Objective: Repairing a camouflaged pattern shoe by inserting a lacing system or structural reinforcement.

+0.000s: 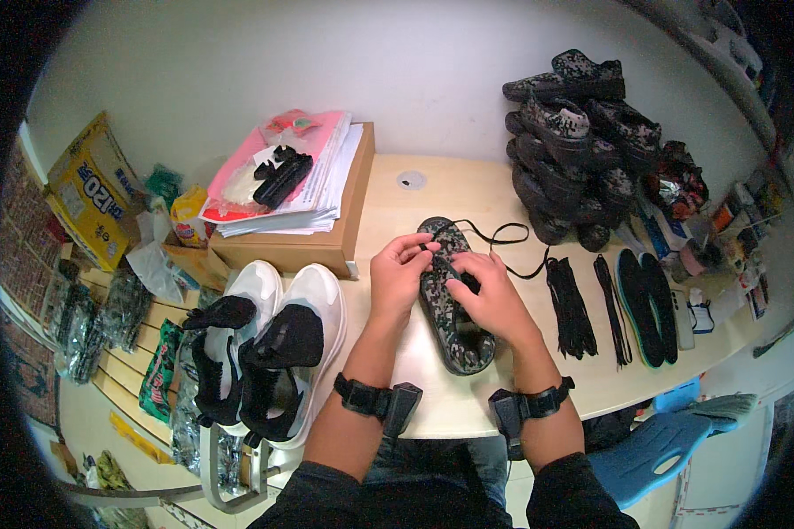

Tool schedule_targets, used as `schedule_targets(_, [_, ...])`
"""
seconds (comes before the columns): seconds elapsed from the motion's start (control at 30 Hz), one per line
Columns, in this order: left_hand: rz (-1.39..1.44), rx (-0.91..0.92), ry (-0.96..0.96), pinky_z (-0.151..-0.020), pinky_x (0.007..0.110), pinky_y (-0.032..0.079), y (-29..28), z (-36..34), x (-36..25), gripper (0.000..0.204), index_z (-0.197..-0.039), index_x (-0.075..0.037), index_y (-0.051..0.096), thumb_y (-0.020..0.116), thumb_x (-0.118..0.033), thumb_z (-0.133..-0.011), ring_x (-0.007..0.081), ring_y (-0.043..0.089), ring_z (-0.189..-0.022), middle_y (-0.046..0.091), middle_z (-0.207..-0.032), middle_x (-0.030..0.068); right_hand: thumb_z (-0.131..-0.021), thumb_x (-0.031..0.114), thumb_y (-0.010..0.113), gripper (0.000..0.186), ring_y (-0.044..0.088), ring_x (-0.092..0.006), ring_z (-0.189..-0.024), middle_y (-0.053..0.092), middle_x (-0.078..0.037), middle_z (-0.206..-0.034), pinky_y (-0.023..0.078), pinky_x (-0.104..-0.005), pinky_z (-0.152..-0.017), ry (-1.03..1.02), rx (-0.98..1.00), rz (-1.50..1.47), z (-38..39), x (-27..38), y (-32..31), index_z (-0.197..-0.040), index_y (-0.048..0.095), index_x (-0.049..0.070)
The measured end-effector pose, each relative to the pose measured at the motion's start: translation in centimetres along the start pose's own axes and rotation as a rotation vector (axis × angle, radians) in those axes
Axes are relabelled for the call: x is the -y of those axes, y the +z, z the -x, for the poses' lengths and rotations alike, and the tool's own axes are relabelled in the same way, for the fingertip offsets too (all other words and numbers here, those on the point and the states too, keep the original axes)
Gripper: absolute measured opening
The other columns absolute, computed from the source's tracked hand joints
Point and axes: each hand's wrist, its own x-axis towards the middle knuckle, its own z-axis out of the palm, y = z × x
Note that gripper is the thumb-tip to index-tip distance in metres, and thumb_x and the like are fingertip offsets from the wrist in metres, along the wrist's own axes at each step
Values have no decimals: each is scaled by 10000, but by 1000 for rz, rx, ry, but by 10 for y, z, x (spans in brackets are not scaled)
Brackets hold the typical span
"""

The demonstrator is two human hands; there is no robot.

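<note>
Fingers (408, 243) bent, camouflage shoe (442, 305) directly beneath.

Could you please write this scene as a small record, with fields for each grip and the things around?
Left grip: fingertips close together over the front part of the shoe
Right grip: over the shoe's right side, thumb toward its middle
Shoe: camouflage pattern, toe pointing away from the person
Loose lace: black, curving over the table, right of the shoe
Far right: shoe pile, black lace bundle, dark insoles
Left: white-and-black shoes, cardboard box under papers
Unclear: whether either grip pinches a lace
</note>
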Motion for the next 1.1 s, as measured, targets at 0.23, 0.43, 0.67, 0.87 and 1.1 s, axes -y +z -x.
schedule_targets(0.23, [-67,11,48,-739,237,489,2,2,2,287,-1056,27,601,589,107,-780,120,604,-823,666,-929,90,-775,193,643,191,572,-322,-811,617,-176,-825,442,-394,-788,294,-56,-106,0,5,3,-812,636,5])
schedule_targets(0.43, [-148,13,109,-757,230,485,5,1,3,276,-1030,12,627,601,103,-770,115,603,-816,653,-912,62,-783,174,646,191,591,-318,-790,615,-197,-800,463,-370,-738,365,-130,-218,3,6,17,-810,645,-15])
schedule_targets(0.67, [-228,13,133,-740,215,472,0,0,-3,236,-1003,23,636,602,96,-782,96,587,-794,637,-874,41,-777,175,654,197,597,-309,-779,624,-186,-804,468,-366,-734,353,-140,-221,3,6,16,-822,653,-17])
schedule_targets(0.87, [-248,1,107,-769,231,477,2,2,-7,207,-1011,19,651,572,57,-823,116,617,-817,664,-877,70,-775,177,659,195,597,-310,-788,625,-187,-808,469,-368,-743,332,-148,-223,3,6,18,-819,655,-14])
schedule_targets(1.1, [-355,-15,219,-861,272,464,-8,0,-9,243,-1023,37,671,502,17,-850,164,632,-917,692,-959,119,-774,178,660,199,598,-311,-811,633,-186,-830,471,-367,-758,314,-130,-238,2,10,14,-815,656,-17])
